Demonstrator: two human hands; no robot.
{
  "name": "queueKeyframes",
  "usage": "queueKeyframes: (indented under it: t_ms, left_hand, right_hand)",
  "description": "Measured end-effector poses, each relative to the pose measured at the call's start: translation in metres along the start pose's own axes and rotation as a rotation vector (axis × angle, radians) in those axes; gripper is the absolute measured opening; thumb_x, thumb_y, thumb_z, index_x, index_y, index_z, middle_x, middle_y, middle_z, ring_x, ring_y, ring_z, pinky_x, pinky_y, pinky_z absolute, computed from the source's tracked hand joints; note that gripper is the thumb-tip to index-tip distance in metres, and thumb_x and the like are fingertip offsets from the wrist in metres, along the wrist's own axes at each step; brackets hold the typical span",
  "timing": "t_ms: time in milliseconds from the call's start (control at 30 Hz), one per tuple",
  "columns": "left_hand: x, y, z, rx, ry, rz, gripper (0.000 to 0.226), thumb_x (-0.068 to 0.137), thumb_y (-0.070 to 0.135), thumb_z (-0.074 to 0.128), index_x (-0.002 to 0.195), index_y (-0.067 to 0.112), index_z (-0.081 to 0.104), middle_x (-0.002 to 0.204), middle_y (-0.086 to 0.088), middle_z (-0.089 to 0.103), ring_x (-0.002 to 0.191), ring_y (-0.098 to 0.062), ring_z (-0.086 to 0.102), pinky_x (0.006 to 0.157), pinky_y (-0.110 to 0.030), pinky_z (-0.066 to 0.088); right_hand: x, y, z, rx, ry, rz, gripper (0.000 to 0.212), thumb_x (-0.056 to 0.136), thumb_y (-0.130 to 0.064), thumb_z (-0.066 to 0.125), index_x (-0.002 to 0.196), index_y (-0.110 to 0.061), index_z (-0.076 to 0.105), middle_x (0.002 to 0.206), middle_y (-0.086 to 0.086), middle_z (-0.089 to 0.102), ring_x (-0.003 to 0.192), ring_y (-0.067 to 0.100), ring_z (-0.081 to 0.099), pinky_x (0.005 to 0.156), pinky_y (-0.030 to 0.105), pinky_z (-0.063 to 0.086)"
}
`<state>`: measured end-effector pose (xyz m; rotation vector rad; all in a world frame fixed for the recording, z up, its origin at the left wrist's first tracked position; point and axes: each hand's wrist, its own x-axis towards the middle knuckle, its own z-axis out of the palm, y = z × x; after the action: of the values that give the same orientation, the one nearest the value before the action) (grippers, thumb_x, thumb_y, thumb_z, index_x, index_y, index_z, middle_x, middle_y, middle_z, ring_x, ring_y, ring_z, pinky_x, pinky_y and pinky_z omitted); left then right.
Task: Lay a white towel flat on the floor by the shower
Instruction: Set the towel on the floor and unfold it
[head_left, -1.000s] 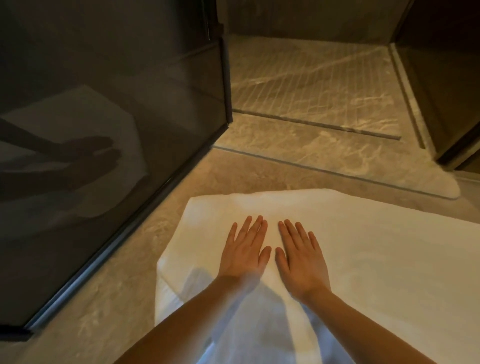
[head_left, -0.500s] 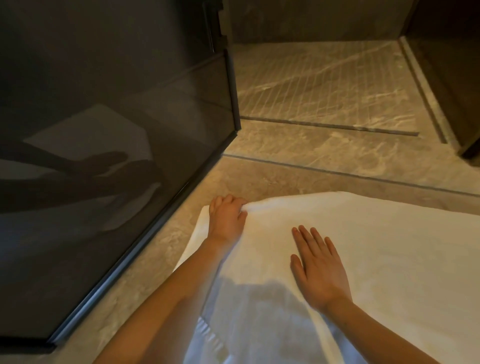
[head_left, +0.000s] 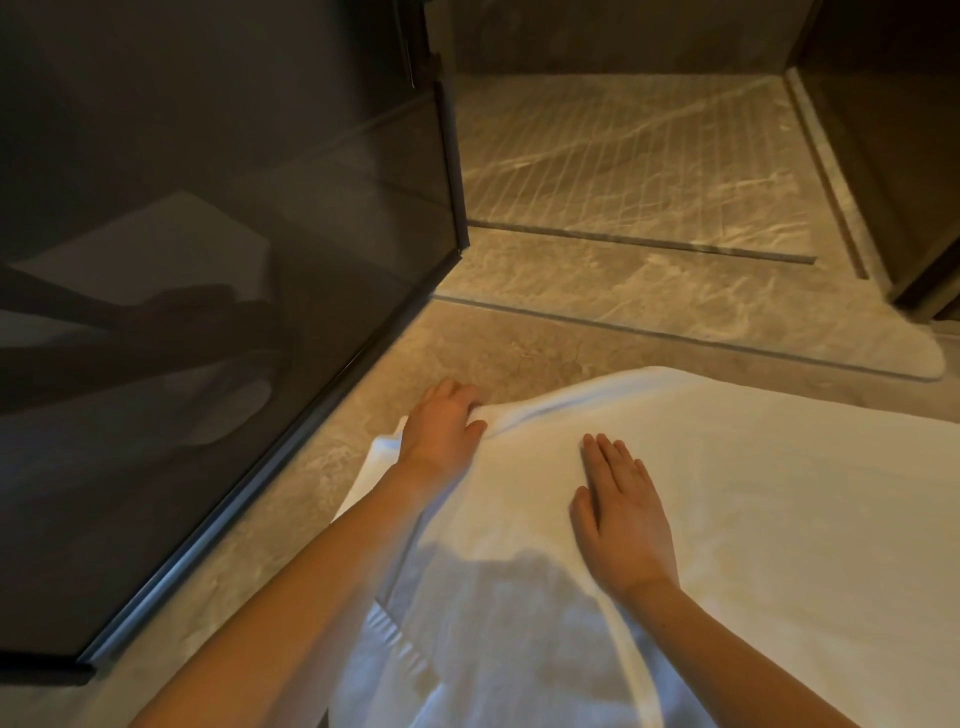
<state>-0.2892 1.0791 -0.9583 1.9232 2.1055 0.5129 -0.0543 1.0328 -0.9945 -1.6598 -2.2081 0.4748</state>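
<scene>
A white towel (head_left: 753, 493) is spread over the stone floor in front of the shower entrance, reaching off the right edge of the view. My left hand (head_left: 441, 423) grips the towel's far left corner, fingers curled round the raised edge, and a fold runs from it along the far edge. My right hand (head_left: 621, 512) lies flat on the towel with straight fingers, pressing it down. The near part of the towel is bunched under my forearms.
A dark glass shower panel (head_left: 208, 286) with a black bottom rail stands close on the left. The grooved shower floor (head_left: 623, 156) lies beyond a threshold strip (head_left: 675, 332). A dark wall (head_left: 893, 130) closes the right side.
A second ago both hands lay flat side by side on the towel. My left hand has since gone to the far left corner and taken hold of it; my right hand stays flat.
</scene>
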Motion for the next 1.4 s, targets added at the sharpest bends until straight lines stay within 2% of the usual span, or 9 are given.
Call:
queueKeyframes:
  t_ms: [100,233,433,600,767,900,1133,1267,1400]
  left_hand:
    - [0.007,-0.002,-0.003,0.101,-0.102,-0.109,0.039,0.088,0.038,0.061,0.124,0.025,0.056,0.122,-0.004,0.054,0.119,-0.027,0.044,0.098,-0.038,0.038]
    - [0.008,-0.008,-0.005,0.073,-0.182,-0.193,0.044,0.087,0.047,0.061,0.123,0.023,0.059,0.121,-0.007,0.056,0.116,-0.030,0.049,0.095,-0.038,0.042]
    - [-0.001,-0.011,-0.002,-0.283,0.011,-0.226,0.017,0.078,0.028,0.077,0.092,0.019,0.073,0.099,-0.006,0.066,0.098,-0.026,0.058,0.086,-0.039,0.047]
    - [-0.007,-0.010,0.003,-0.389,0.156,-0.208,0.019,0.076,0.022,0.080,0.093,0.014,0.077,0.092,-0.001,0.064,0.090,-0.021,0.060,0.084,-0.037,0.049]
    - [-0.012,-0.013,0.006,-0.360,0.135,-0.158,0.013,0.086,0.023,0.071,0.094,0.015,0.076,0.095,0.001,0.060,0.096,-0.019,0.057,0.085,-0.030,0.046]
    - [-0.011,-0.019,0.000,-0.439,0.137,-0.270,0.008,0.084,0.017,0.073,0.090,0.014,0.076,0.096,0.000,0.064,0.092,-0.018,0.063,0.070,-0.004,0.038]
    - [-0.014,-0.030,-0.010,-0.093,0.005,-0.405,0.060,0.078,0.055,0.070,0.119,0.011,0.062,0.117,-0.010,0.061,0.112,-0.029,0.054,0.098,-0.039,0.044]
    - [-0.019,-0.033,-0.008,-0.207,0.035,-0.436,0.064,0.078,0.051,0.073,0.124,0.008,0.058,0.119,-0.008,0.063,0.112,-0.026,0.057,0.095,-0.035,0.046]
    - [-0.025,-0.032,-0.012,-0.540,0.086,-0.464,0.047,0.074,0.027,0.082,0.116,0.016,0.064,0.094,-0.001,0.064,0.093,-0.018,0.061,0.082,-0.026,0.047]
  right_hand:
    - [-0.001,-0.001,-0.002,0.043,0.033,0.015,0.057,0.100,-0.028,0.035,0.154,-0.018,0.021,0.161,-0.003,0.019,0.148,0.009,0.008,0.122,0.029,0.005]
    - [-0.003,0.000,-0.003,0.092,0.053,0.030,0.056,0.099,-0.025,0.038,0.153,-0.018,0.024,0.160,-0.002,0.024,0.148,0.009,0.011,0.122,0.029,0.008]
    - [-0.005,-0.001,-0.002,0.154,0.089,0.035,0.055,0.099,-0.024,0.039,0.152,-0.018,0.028,0.158,-0.001,0.029,0.147,0.011,0.016,0.121,0.032,0.015]
    - [-0.005,-0.001,-0.001,0.165,0.092,0.045,0.055,0.099,-0.023,0.040,0.152,-0.019,0.028,0.157,0.000,0.031,0.147,0.013,0.019,0.121,0.032,0.017]
    - [-0.006,-0.001,-0.001,0.164,0.092,0.049,0.054,0.099,-0.023,0.040,0.152,-0.020,0.028,0.156,0.000,0.033,0.146,0.014,0.021,0.120,0.029,0.017]
    - [-0.006,-0.001,-0.001,0.175,0.090,0.051,0.054,0.099,-0.023,0.041,0.152,-0.019,0.029,0.156,0.000,0.034,0.146,0.014,0.021,0.119,0.028,0.017]
    - [-0.007,-0.001,0.000,0.184,0.084,0.071,0.054,0.099,-0.025,0.039,0.152,-0.021,0.029,0.156,0.000,0.034,0.146,0.013,0.021,0.119,0.031,0.021]
    - [-0.007,-0.001,-0.001,0.180,0.076,0.072,0.053,0.100,-0.026,0.038,0.152,-0.022,0.029,0.156,0.000,0.033,0.146,0.013,0.020,0.119,0.031,0.019]
    - [-0.007,-0.001,-0.001,0.174,0.077,0.078,0.053,0.100,-0.026,0.038,0.152,-0.021,0.029,0.156,0.000,0.034,0.146,0.013,0.021,0.120,0.031,0.019]
